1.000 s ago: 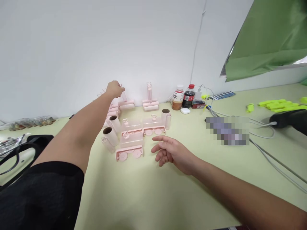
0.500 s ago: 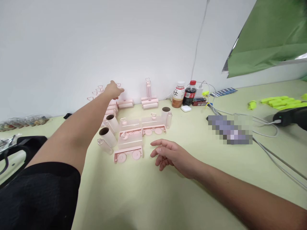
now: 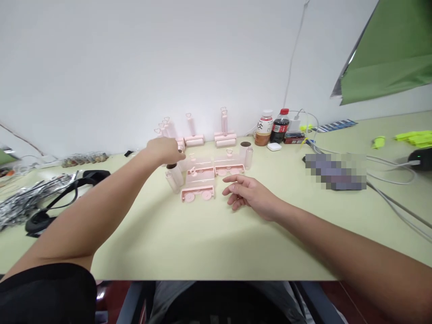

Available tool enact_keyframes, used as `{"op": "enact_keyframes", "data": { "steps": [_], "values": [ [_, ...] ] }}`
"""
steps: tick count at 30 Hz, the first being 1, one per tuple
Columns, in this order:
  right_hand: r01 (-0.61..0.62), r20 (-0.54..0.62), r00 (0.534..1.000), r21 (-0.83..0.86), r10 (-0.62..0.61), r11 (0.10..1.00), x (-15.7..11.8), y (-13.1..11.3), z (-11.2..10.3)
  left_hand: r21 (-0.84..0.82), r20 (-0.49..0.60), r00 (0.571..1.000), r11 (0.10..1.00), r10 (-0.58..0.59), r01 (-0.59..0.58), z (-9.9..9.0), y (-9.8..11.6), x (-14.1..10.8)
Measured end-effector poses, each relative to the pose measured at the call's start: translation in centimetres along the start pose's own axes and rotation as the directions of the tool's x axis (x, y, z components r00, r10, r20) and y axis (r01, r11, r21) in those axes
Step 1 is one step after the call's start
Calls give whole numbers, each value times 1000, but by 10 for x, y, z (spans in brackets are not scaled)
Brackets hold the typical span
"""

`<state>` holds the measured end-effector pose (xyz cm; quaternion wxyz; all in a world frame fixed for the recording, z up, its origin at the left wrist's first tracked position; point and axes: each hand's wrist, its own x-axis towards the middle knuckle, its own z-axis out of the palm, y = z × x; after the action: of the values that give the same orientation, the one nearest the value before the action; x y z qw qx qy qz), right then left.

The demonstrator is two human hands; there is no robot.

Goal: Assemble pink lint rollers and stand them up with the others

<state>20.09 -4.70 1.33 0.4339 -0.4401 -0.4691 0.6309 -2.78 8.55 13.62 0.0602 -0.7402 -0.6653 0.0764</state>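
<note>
Pale pink plastic parts lie grouped on the green surface [image 3: 216,252], nearer its back edge than its front edge. My left hand [image 3: 164,150] is over the left of the group, back of the hand uppermost, fingers drawn together; the fingertips are mostly hidden, so I cannot tell whether they grip anything. Just below it in view, toward the front edge, stands a pale roll [image 3: 178,175] with a dark-rimmed core, a slim cylinder [image 3: 172,182] close against its left side; contact with the hand cannot be judged. To the right of these is the front casing [image 3: 198,194], two discs facing the front edge. My right hand [image 3: 248,194] is near its right end, apart from it, fingers loosely curled, thumb and fingers parted around air. Behind, along the back edge, an upright handle [image 3: 224,122] stands by a horizontal roller [image 3: 226,141].
</note>
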Motion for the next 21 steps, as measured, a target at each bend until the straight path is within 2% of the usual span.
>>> {"op": "enact_keyframes", "data": {
  "steps": [6,9,11,14,16,17,19,21],
  "values": [
    [40,-41,998,-46,-42,998,3,-4,-3,10,74,996,999,45,-46,24,-3,-3],
    [44,-36,998,-65,-46,997,5,-2,-4,-20,88,996,999,34,-33,25,-6,-4],
    [35,-38,999,-71,-38,997,6,-1,-5,-29,67,997,999,34,-32,20,-10,-9],
    [32,-44,998,-69,-35,997,7,0,-7,-53,-102,995,999,-17,12,1,-17,-28],
    [41,-40,998,-64,-44,997,7,0,-8,-140,-291,956,990,-49,8,-14,-17,-49],
    [51,-28,998,-62,-53,997,7,0,-8,-212,-371,927,977,-50,-32,-20,-14,-61],
    [98,32,995,-51,-96,994,5,1,-7,-385,-499,866,903,-33,-188,-24,-2,-85],
    [204,109,973,-2,-203,979,3,2,-6,-543,-520,854,757,38,-364,-15,17,-105]
  ]
}}
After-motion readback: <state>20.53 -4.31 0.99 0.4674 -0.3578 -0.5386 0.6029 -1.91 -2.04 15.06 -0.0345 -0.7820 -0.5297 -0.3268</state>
